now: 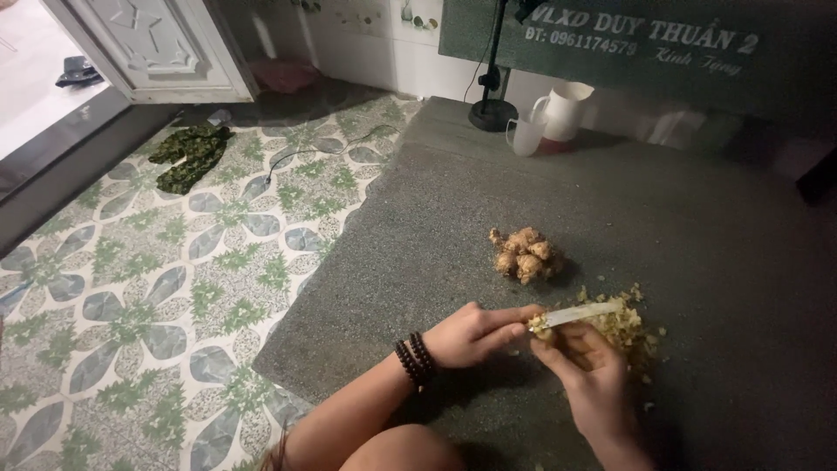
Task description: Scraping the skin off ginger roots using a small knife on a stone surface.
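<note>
Pale knife blade [582,312] pinched by right hand [586,366]; left hand [475,333] fingertips grip a knobbly ginger piece [540,325].

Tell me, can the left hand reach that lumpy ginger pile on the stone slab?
Probably yes. The ginger pile sits just beyond the left hand on the stone slab, with bare stone between them. But that hand is pinching a small piece against the knife held by the right hand.

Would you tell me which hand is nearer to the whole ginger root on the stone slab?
Left. The left hand lies just below the ginger root; the right hand sits lower.
</note>
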